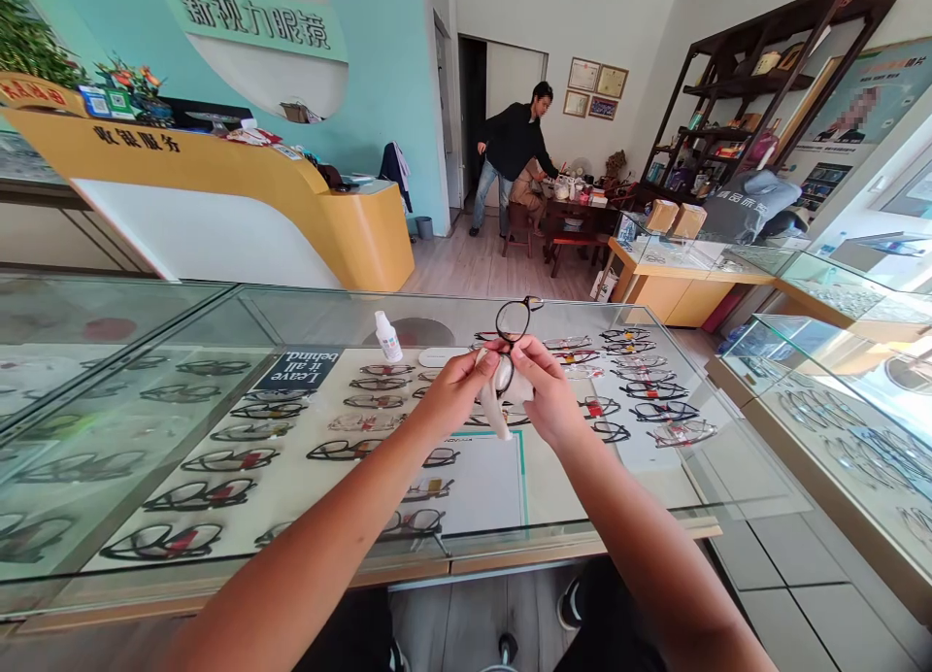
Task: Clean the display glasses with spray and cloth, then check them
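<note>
Both my hands are raised over a glass display counter (pixel 218 303), holding a pair of black-framed glasses (pixel 514 319) upright. My left hand (pixel 457 387) pinches the lower lens through a white cleaning cloth (pixel 497 412) that hangs down between my hands. My right hand (pixel 548 392) is closed on the frame and the cloth from the other side. The upper lens and a temple stick up above my fingers. A small white spray bottle (pixel 387 337) stands on the glass just left of my hands.
Under the glass lie rows of several spectacle frames (pixel 218 458) and a black sign card (pixel 297 370). More glass counters (pixel 837 381) run along the right. A yellow reception desk (pixel 240 182) stands at the back left. A person in black (pixel 510 152) bends over a table at the far back.
</note>
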Motion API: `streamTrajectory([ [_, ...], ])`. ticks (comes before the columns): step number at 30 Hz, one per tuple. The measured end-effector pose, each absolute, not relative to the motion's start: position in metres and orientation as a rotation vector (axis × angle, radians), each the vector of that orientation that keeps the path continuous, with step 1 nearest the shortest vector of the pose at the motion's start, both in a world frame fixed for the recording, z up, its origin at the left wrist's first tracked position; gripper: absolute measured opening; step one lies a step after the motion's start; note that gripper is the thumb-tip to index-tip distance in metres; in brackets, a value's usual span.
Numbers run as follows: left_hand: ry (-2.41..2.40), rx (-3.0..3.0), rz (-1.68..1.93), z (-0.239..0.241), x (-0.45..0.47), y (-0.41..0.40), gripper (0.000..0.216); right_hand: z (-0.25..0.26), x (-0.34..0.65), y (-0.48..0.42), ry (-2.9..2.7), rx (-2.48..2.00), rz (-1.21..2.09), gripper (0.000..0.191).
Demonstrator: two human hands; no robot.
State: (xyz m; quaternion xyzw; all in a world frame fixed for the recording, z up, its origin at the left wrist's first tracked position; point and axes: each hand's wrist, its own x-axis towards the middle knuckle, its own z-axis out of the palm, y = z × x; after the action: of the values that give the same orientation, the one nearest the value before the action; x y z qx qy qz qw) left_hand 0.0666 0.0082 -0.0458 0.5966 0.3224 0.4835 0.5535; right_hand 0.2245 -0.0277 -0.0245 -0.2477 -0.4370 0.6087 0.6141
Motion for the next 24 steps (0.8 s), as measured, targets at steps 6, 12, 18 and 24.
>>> streamTrajectory([
  [6, 0.611, 1.406, 0.927, -0.029, 0.054, 0.001, 0.056, -0.022, 0.229, -0.028, -1.022, -0.570, 1.394, 0.039],
  [12, 0.710, 1.507, 1.030, -0.022, 0.059, -0.003, 0.057, -0.023, 0.222, -0.030, -1.037, -0.538, 1.362, 0.037],
  [18, 0.802, 1.488, 1.232, -0.039, 0.068, 0.002, 0.061, -0.023, 0.217, -0.030, -1.073, -0.578, 1.308, 0.041],
  [24, 0.730, 1.407, 1.094, -0.038, 0.057, 0.005, 0.053, -0.024, 0.224, -0.027, -1.035, -0.561, 1.363, 0.039],
])
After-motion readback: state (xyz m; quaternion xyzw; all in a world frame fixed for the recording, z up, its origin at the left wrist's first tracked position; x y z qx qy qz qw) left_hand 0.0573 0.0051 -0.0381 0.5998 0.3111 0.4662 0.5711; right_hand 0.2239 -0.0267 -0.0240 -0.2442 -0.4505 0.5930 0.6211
